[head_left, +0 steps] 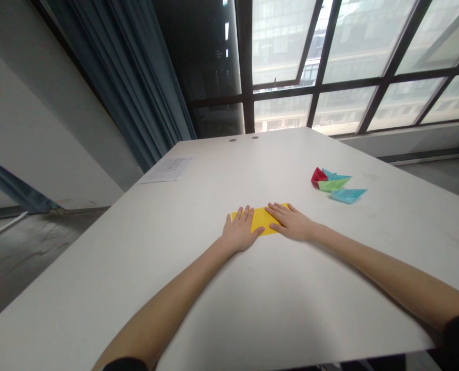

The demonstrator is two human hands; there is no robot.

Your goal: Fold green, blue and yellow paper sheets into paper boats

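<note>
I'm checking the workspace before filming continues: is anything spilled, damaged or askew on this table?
Nothing stands out as odd. The yellow paper lies flat under both hands, the folded papers sit grouped to the right, and the printed sheet lies flat.

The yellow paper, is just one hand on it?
No, the left hand and the right hand both lie flat on the yellow paper.

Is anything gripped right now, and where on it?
Nothing is gripped: the left hand and right hand lie flat on the yellow paper, one toward each end.
</note>
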